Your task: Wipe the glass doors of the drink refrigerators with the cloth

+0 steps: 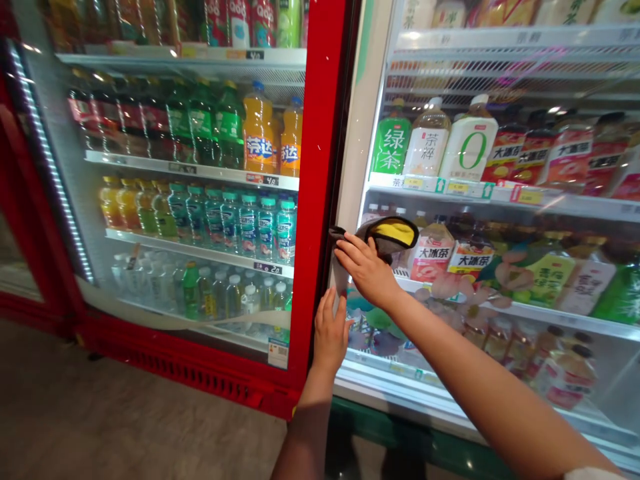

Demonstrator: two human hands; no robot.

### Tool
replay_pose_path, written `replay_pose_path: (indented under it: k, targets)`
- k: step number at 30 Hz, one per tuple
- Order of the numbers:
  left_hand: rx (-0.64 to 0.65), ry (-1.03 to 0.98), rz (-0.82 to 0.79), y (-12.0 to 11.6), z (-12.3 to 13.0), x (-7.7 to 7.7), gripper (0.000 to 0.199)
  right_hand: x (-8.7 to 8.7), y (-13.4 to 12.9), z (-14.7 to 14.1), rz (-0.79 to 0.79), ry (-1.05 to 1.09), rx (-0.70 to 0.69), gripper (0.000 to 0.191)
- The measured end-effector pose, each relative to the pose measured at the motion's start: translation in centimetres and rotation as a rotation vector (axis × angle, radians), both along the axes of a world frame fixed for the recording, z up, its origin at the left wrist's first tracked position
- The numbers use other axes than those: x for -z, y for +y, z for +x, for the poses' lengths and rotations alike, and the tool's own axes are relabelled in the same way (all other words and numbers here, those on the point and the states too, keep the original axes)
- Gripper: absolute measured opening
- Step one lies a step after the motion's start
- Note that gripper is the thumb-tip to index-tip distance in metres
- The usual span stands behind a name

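Head view: grasping a grey, black-edged cloth with a yellow face (pixel 395 233) in the right hand (pixel 367 270), at the white upright cooler frame (pixel 365 133). Lower along that frame, laying the left hand (pixel 331 337) released, fingers extended, with the cloth above its fingertips.

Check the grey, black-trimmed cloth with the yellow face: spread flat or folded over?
Folded over, not spread flat: beside the right hand, the cloth curls, showing grey and yellow faces together.
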State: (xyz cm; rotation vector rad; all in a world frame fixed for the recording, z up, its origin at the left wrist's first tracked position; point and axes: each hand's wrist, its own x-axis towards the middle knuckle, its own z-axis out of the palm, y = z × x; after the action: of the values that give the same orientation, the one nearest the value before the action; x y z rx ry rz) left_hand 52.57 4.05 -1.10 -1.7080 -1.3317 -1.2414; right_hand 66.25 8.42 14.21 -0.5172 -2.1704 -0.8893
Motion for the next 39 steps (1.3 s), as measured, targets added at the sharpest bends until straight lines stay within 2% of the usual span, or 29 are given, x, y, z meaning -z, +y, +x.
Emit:
replay_pose_path:
  k: [4,9,15,17,20,21,23,25,27,30,33,35,37,39]
  targets:
    - [-0.005,-0.022,0.016,0.0,-0.2,-0.1,0.055,0.2,0.1,0.5,0.034,-0.164,-0.095,0.037]
    - [-0.002,-0.043,0.012,-0.1,-0.1,-0.6,0.059,-1.5,0.2,0.6,-0.011,-0.042,-0.063,0.046]
    - [-0.003,-0.070,0.027,0.0,0.0,-0.4,0.063,-0.3,-0.1,0.4,0.039,-0.239,-0.118,0.034]
    - [-0.008,-0.075,0.033,0.1,-0.1,-0.3,0.065,-1.2,0.0,0.7,0.044,-0.188,-0.087,0.040]
    - [-0.011,-0.065,0.033,0.0,-0.1,-0.4,0.068,-2.7,-0.1,1.4,0.032,0.056,0.020,0.048]
    - [-0.008,-0.061,0.032,0.0,-0.2,-0.5,0.068,-2.6,-0.2,1.6,0.029,0.124,0.053,0.049]
    - [0.006,-0.055,0.037,0.0,-0.2,-0.6,0.066,-1.2,-0.6,1.6,0.024,0.182,0.092,0.047]
    - [0.023,-0.060,0.055,0.0,-0.2,-0.6,0.064,0.6,-0.8,1.0,0.020,0.127,0.087,0.047]
    - [0.031,-0.070,0.079,0.2,0.0,-0.5,0.062,1.3,-0.8,0.0,0.012,0.023,0.047,0.049]
    - [0.017,-0.085,0.100,0.4,0.3,-0.5,0.062,-0.6,-0.5,-0.6,0.004,0.017,0.025,0.052]
    - [0.004,-0.083,0.080,0.3,0.4,-0.6,0.064,-2.7,-0.6,0.6,0.003,0.209,0.095,0.049]
    - [0.008,-0.083,0.062,0.2,0.4,-0.7,0.064,-2.0,-1.1,2.0,0.000,0.309,0.151,0.051]
    - [0.015,-0.091,0.054,0.2,0.5,-0.8,0.063,0.1,-1.5,2.9,0.007,0.325,0.186,0.054]
    - [0.019,-0.098,0.068,0.2,0.6,-0.7,0.063,2.2,-1.5,3.0,0.039,0.248,0.175,0.048]
